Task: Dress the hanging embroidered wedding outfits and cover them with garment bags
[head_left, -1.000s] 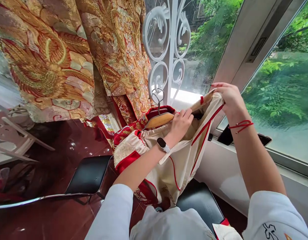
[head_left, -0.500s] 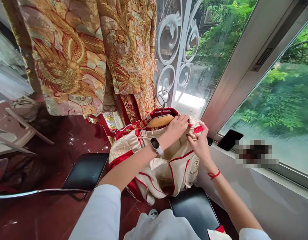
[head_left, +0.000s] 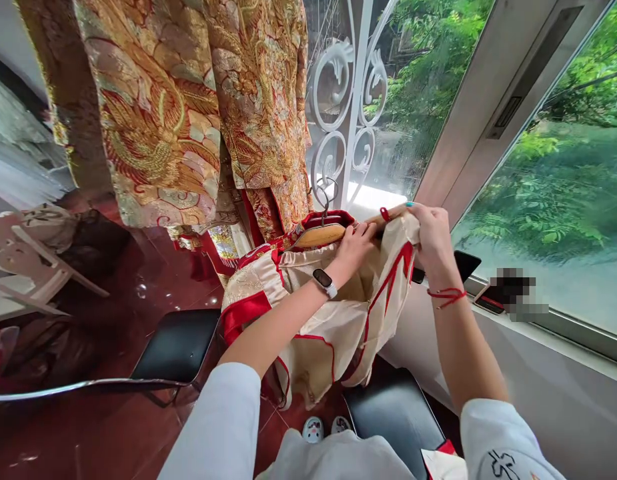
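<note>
A cream garment (head_left: 318, 320) with red trim and gold embroidery hangs on a wooden hanger (head_left: 321, 235) with a metal hook. My left hand (head_left: 355, 248), wearing a watch, is closed over the garment's top edge beside the hanger; its fingertips are partly hidden. Farther right, my right hand (head_left: 435, 230) is closed on the garment's upper right edge, holding it raised and stretched outward. A tan strip with a small red loop (head_left: 385, 213) runs between the hands. The garment's lower folds hang loose.
Gold and red embroidered garments (head_left: 163, 127) hang behind. Black-seated chairs (head_left: 181, 343) stand at left and below right. A window sill (head_left: 548, 340) with a phone (head_left: 467, 265) lies right. White scrollwork (head_left: 333, 87) stands before the glass.
My right hand has moved up and to the right, drawing the garment's right edge with it. My left hand stays near the hanger. The garment's right side is now lifted and spread.
</note>
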`<state>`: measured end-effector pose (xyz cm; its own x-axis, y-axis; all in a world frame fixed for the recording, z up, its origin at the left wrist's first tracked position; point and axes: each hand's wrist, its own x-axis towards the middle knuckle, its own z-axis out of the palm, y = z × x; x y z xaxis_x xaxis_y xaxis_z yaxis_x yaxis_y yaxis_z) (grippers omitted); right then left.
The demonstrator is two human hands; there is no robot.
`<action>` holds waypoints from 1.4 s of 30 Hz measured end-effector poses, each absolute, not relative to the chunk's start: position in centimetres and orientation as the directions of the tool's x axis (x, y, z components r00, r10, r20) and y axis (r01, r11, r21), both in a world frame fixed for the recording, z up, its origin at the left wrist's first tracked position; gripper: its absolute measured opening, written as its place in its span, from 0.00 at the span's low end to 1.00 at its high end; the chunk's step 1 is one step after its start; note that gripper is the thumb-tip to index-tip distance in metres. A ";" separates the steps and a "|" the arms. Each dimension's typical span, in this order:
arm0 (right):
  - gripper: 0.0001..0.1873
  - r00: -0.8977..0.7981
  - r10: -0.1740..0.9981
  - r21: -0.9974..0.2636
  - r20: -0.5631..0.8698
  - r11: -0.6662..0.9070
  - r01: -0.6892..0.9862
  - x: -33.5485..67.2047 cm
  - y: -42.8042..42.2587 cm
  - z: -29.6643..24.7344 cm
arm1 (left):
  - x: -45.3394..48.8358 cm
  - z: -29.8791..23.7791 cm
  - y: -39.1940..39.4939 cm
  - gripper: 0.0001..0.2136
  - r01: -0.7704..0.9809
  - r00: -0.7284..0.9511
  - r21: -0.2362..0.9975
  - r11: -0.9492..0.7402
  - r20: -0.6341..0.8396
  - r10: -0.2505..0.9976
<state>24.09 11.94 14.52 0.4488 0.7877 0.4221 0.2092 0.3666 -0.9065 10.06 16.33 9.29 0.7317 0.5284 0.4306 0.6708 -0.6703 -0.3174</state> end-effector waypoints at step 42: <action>0.18 0.177 0.982 -0.997 0.067 0.061 0.037 14.5 0.7 -15.5 | -0.9 -14.8 -0.2 0.21 0.550 0.105 0.825 -0.126 0.082 0.991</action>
<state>14.53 0.68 -15.46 0.1772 0.9819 0.0669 0.0372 0.0613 -0.9974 -0.93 -0.24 -14.76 0.1049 0.9911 0.0817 0.5501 -0.1263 0.8255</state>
